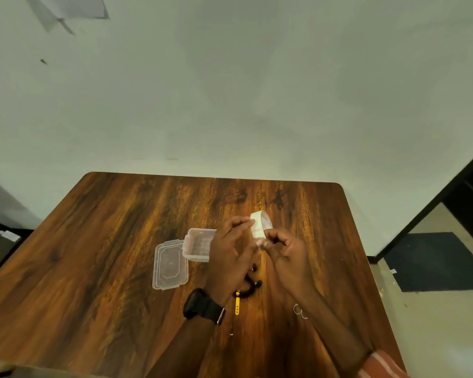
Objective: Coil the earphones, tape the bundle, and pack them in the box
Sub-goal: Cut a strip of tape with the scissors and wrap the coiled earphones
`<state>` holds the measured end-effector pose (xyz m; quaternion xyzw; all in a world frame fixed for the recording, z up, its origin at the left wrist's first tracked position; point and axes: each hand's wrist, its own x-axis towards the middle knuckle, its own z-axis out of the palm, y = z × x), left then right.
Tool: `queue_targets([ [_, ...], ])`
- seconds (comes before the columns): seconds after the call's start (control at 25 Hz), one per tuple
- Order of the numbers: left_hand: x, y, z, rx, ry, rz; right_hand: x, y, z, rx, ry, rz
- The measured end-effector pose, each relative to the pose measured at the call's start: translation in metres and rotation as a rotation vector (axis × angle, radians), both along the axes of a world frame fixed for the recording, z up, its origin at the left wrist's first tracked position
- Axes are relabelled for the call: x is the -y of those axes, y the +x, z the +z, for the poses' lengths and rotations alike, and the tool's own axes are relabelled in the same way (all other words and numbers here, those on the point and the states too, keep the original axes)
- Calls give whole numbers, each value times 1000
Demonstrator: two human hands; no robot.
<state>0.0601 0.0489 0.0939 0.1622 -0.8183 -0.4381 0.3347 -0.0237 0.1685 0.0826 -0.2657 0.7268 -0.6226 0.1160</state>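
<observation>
The earphones [247, 286], black with a yellow piece on the cord, lie bundled on the tabletop [107, 241] low in the centre of the frame, partly hidden under the left hand [230, 255]. Just above them, held off the tabletop, is a white roll of tape [260, 224]. The right hand [287, 252] pinches the roll's lower edge between thumb and fingers. The left hand's fingertips close on the roll's left side. To the left of the hands sits the small clear plastic box [198, 244], open, with its clear lid [170, 264] lying flat just beside it, lower left. A black watch [204, 306] wraps the left wrist. Two small clear rings [299, 311] lie on the tabletop by the right forearm.
</observation>
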Motion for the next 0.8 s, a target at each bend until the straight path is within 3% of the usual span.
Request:
queue_targets([
  [0.2,17,-2,16,-165,-137,70,9,7,29,-79,-12,61],
  [0.4,28,-4,32,-176,-283,175,15,12,44,-27,-63,52],
  [0.56,28,-3,43,-198,-248,195,27,27,52,-203,4,-50],
  [0.8,40,1,70,-162,-199,275,17,23,35,-279,8,47],
])
